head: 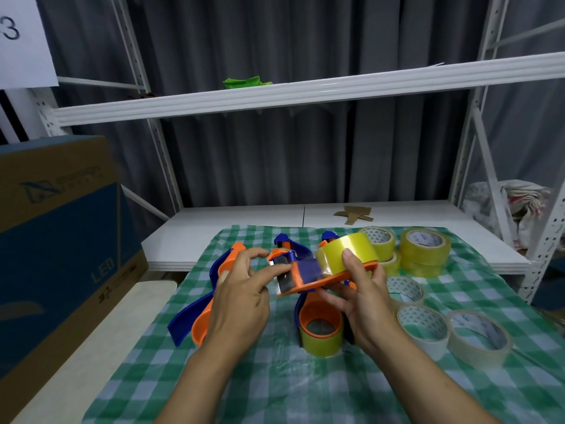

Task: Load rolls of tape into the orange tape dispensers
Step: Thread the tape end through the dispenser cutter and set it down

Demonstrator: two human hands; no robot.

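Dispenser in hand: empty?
No, a yellow tape roll sits on the orange dispenser held between the left hand and the right hand.

Green checked cloth [275,387], cardboard box left [61,240], white shelf [305,94], grey curtain [275,163]

We see the work surface covered by a green-and-white checked cloth [275,387] across the lower half of the frame. On the cloth lie an orange-and-blue tape dispenser [195,319] at left centre and a second dispenser [321,316] at centre with a yellow roll on its hub. Stacked yellow tape rolls [425,243] sit at the cloth's far right corner, and three whitish tape rolls [423,327] run down its right side. Behind the cloth, a white shelf board [214,228] carries cardboard scraps [354,214].
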